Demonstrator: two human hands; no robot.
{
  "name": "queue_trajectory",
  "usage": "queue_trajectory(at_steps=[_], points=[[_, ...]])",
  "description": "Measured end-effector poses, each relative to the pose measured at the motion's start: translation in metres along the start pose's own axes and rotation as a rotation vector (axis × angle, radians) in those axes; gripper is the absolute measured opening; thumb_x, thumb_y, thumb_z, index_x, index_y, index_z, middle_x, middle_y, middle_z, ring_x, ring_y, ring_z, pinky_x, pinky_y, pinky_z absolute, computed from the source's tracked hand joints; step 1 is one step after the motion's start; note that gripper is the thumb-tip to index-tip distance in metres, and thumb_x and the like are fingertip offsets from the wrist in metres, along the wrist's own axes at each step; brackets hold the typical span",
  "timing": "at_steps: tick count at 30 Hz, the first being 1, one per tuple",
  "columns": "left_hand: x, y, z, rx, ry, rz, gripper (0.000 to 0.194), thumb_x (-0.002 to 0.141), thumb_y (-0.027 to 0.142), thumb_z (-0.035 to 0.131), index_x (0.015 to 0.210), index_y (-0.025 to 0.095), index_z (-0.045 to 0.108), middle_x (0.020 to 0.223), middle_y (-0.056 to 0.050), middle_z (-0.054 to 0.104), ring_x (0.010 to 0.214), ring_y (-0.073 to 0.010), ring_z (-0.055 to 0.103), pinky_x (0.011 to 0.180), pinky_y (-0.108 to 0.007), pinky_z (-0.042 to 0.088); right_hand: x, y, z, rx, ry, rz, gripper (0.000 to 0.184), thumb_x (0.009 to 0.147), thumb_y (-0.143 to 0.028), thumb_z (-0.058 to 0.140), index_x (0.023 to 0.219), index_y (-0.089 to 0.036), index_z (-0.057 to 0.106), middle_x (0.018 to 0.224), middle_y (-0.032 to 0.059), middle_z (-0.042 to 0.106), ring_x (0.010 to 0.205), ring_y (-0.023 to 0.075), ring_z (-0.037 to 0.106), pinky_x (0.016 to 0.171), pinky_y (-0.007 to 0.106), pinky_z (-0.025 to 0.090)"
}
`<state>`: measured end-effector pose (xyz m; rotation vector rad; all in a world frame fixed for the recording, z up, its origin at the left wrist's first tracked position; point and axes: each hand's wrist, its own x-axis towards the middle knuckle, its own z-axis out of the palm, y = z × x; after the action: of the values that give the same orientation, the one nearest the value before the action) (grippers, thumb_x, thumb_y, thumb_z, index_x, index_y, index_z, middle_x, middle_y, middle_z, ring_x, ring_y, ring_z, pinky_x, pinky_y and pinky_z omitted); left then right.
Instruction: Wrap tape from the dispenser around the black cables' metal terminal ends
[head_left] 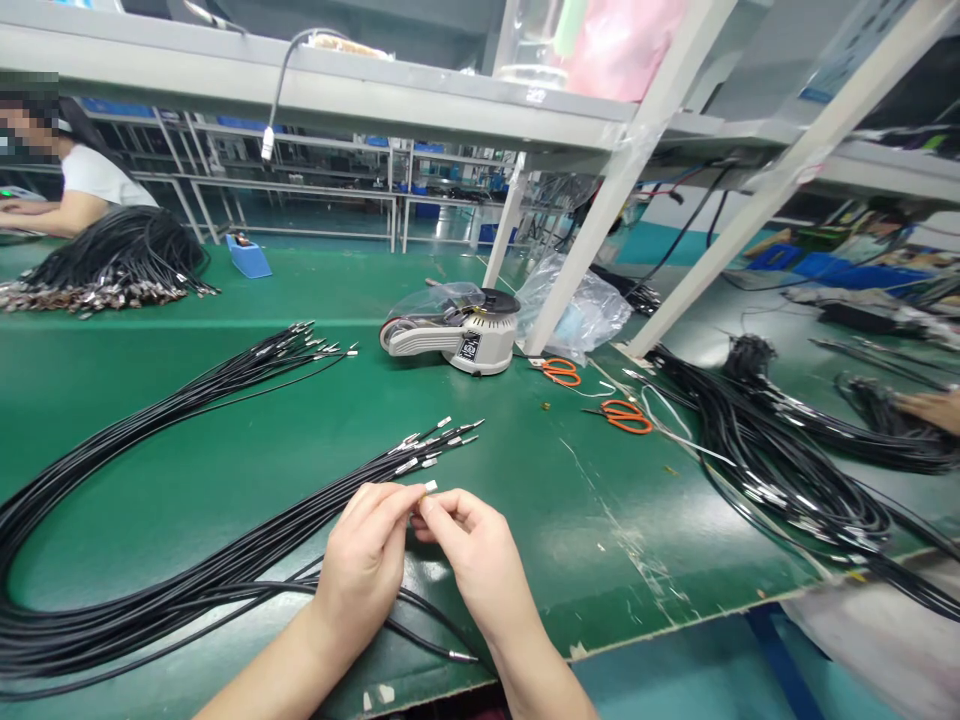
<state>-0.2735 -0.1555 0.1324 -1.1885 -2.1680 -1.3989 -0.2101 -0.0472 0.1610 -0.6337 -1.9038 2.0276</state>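
Observation:
My left hand (pixel 364 550) is closed in a pinch on a black cable, near its end. A small white tip (pixel 430 487) sticks up between my fingertips. Thumb and fingers of my right hand (pixel 476 550) press together at the same spot, touching the cable end; a speck of yellowish material shows there, too small to name. Beneath my wrists a loose black cable (pixel 427 640) curves over the table and ends in a metal plug. To the left lies a long looped bundle of black cables (pixel 225 545), its white-tagged ends just beyond my hands.
A grey tape dispenser (pixel 480 345) stands ahead on the green table (pixel 540 560). Two orange-handled scissors (pixel 628 417) lie right of it, by slanted shelf posts (pixel 600 200). More cable bundles (pixel 810 480) cover the right side. A co-worker (pixel 105 180) sits far left beside piled cables (pixel 127 255).

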Motion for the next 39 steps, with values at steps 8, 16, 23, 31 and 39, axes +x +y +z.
queue_trajectory(at_steps=[8,16,23,31,39], points=[[0.008,0.002,-0.004,0.015,-0.072,-0.082,0.018,0.091,0.017,0.040,0.092,0.020,0.057,0.081,-0.003,0.061,0.075,-0.0137,0.059,0.069,-0.026,0.048,-0.003,0.005,0.000,0.264,-0.004,0.080,0.023,0.071,-0.035,0.068,0.078,-0.013,0.071,0.074,0.0052,0.068,0.069,0.0160,0.062,0.064,0.026,0.051],[0.006,0.005,-0.005,0.041,-0.035,-0.099,0.013,0.089,0.018,0.043,0.091,0.019,0.055,0.078,-0.002,0.058,0.071,-0.0134,0.056,0.064,-0.026,0.047,-0.015,0.009,-0.007,0.616,-0.050,0.234,0.041,0.071,-0.028,0.071,0.108,-0.013,0.062,0.092,0.0106,0.069,0.072,0.0167,0.063,0.062,0.028,0.054],[0.005,0.004,-0.004,0.071,-0.018,-0.082,0.012,0.089,0.017,0.044,0.088,0.018,0.056,0.078,-0.002,0.059,0.073,-0.0132,0.057,0.067,-0.025,0.047,-0.009,0.006,0.001,0.258,0.079,0.083,0.031,0.067,-0.043,0.072,0.081,-0.016,0.063,0.069,-0.0008,0.061,0.062,0.0127,0.057,0.053,0.022,0.052],[0.004,0.007,-0.005,-0.009,-0.070,-0.166,0.014,0.088,0.018,0.044,0.085,0.018,0.057,0.077,-0.002,0.059,0.073,-0.0129,0.056,0.068,-0.025,0.044,-0.008,0.015,0.005,0.123,0.064,-0.026,0.022,0.077,-0.037,0.062,0.076,-0.015,0.060,0.066,-0.0008,0.059,0.062,0.0128,0.056,0.062,0.025,0.049],[0.011,0.015,-0.013,-0.129,-0.239,-0.472,0.023,0.087,0.029,0.045,0.073,0.018,0.060,0.070,0.000,0.059,0.068,-0.0135,0.053,0.064,-0.024,0.040,-0.011,0.019,0.003,-0.024,0.077,-0.146,0.016,0.082,-0.031,0.056,0.078,-0.016,0.059,0.075,0.0043,0.063,0.069,0.0165,0.057,0.066,0.027,0.047]])
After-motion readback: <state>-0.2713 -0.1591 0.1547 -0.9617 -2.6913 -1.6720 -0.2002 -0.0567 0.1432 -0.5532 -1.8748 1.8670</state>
